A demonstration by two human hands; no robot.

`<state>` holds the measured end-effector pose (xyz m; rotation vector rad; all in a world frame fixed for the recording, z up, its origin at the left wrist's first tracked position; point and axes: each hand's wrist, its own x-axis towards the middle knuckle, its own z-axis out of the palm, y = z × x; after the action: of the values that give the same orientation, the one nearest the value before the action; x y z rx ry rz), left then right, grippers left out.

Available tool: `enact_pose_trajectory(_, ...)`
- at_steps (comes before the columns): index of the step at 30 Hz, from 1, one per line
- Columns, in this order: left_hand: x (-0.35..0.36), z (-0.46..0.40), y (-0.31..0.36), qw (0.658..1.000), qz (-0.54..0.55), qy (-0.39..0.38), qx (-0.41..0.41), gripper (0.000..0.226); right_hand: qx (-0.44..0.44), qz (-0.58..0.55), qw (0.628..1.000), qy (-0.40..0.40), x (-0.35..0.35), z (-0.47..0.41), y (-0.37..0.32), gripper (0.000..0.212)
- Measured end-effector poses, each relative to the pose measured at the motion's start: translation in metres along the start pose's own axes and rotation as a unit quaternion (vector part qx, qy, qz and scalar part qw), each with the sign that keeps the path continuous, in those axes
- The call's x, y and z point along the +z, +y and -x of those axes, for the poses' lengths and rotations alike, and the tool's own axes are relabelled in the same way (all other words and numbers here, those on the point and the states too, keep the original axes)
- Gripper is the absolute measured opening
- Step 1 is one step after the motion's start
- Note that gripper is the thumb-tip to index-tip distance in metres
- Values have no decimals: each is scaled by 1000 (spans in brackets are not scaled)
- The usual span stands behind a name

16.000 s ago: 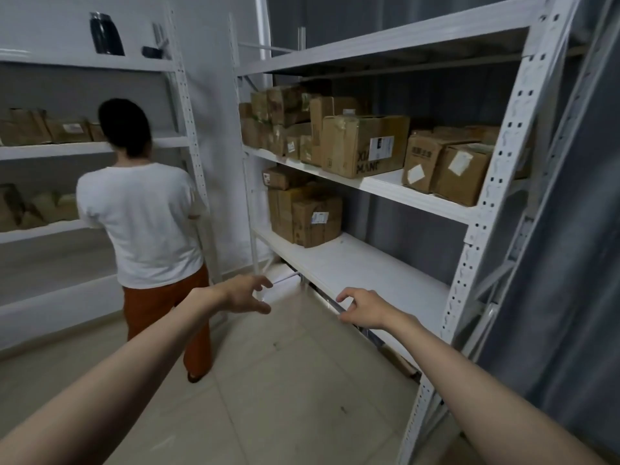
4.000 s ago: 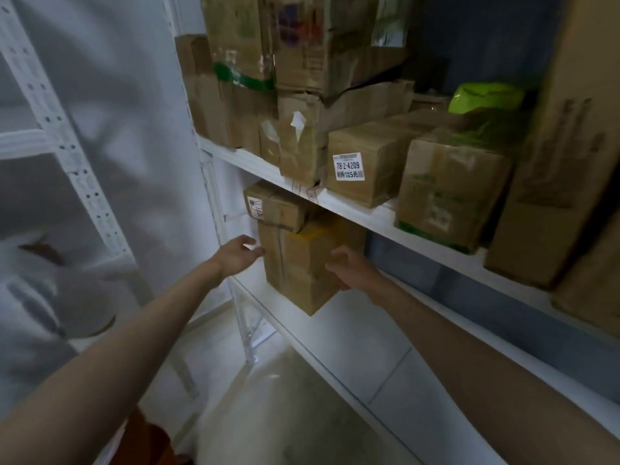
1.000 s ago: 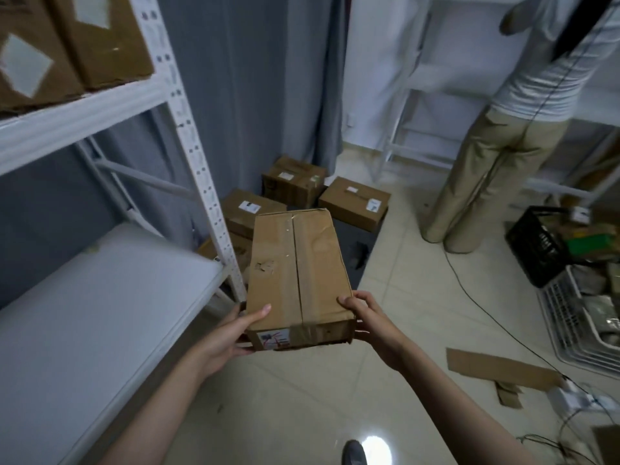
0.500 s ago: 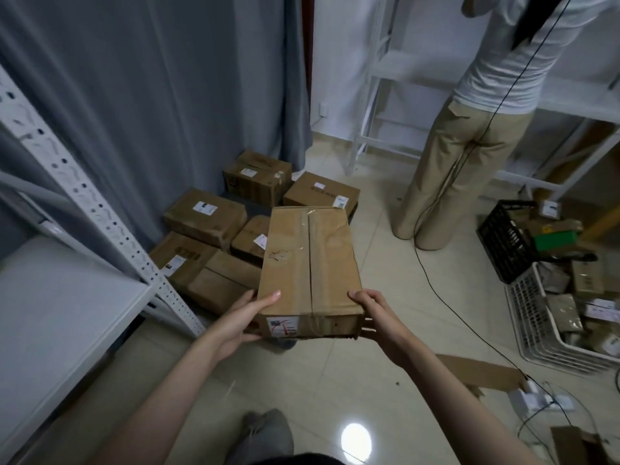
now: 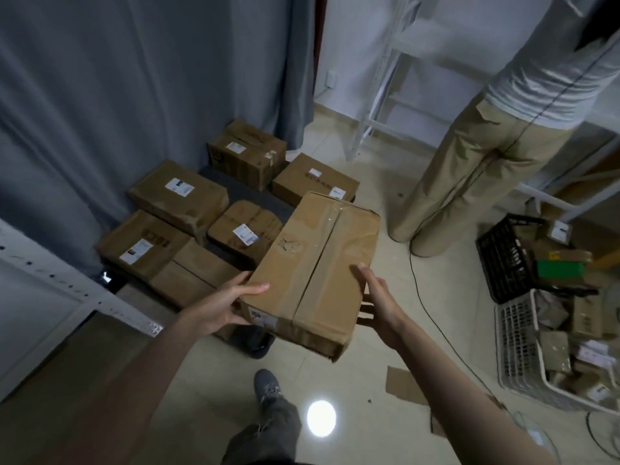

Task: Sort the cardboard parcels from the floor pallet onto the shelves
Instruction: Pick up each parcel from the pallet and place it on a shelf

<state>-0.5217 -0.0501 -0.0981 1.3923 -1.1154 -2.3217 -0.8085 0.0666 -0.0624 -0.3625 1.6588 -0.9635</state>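
I hold a brown cardboard parcel point(image 5: 312, 263), taped along its middle, at waist height and tilted down to the right. My left hand point(image 5: 228, 305) grips its near left corner, thumb on top and fingers underneath. My right hand point(image 5: 380, 298) holds the right edge, thumb up along the side and fingers tucked below. Beyond the parcel, a dark floor pallet point(image 5: 241, 191) carries several labelled parcels, among them one at the back point(image 5: 246, 152) and one at the left point(image 5: 177, 196). A white shelf post point(image 5: 100, 297) and shelf board point(image 5: 30, 317) stand at the lower left.
A person in beige trousers point(image 5: 469, 169) stands at the right, facing another white rack. A black crate point(image 5: 503, 256) and a white basket point(image 5: 523, 350) of small packages sit by them. A cable point(image 5: 422, 297) and cardboard scraps point(image 5: 402, 384) lie on the tiles. Grey curtain behind the pallet.
The parcel has tilted and swung clockwise in my hands. My view has turned further toward the pallet, and the shelf has slid to the lower left.
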Motion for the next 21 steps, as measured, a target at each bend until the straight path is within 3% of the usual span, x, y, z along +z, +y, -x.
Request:
enact_pose_trajectory(3,-25,-26,15,1000,21,-10,-16,77,15,-27,1000,5,2,-36,-26,77)
enact_pose_trajectory(7,-47,-50,31,999,33,1,-27,96,27,-38,999,-19,11,-70,-42,72)
enact_pose_trajectory(10,-52,-60,38,996,69,44,-20,103,43,-36,998,-39,19,-91,-51,60)
enact_pose_trajectory(13,-43,-64,39,990,89,110,-3,84,58,-39,996,-48,29,-114,-60,52)
enact_pose_trajectory(17,-22,-72,22,963,119,241,-11,91,62,-19,996,-66,42,-144,-63,57)
enact_pose_trajectory(21,14,-79,-8,948,183,256,-54,86,90,6,992,-88,45,-174,-57,69)
